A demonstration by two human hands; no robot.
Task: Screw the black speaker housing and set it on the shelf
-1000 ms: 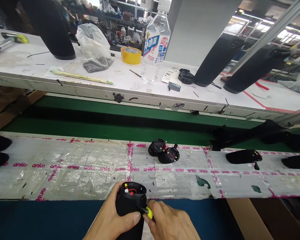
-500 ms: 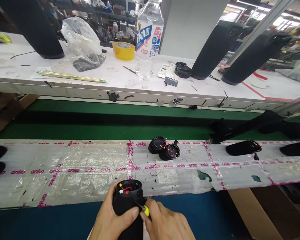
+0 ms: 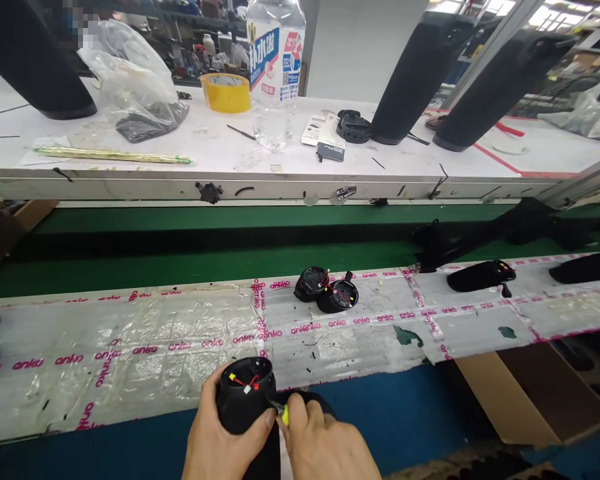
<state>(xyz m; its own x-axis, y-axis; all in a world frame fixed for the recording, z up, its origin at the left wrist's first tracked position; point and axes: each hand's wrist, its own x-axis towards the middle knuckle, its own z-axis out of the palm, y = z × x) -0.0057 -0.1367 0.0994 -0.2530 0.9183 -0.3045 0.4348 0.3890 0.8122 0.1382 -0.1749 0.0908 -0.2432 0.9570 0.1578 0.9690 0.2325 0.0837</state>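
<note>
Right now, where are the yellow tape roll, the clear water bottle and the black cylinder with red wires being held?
Yellow tape roll [image 3: 226, 92]: head view, outer side.
Clear water bottle [image 3: 274, 73]: head view, label.
Black cylinder with red wires [image 3: 240, 410]: head view, side wall.

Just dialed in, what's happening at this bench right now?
A person works at the near edge of a plastic-covered bench. The left hand grips an open-topped black cylinder housing with red wires and small connectors showing inside. The right hand holds a small yellow-handled tool with its tip at the housing's rim. Two wired black round parts lie farther back on the plastic.
</note>
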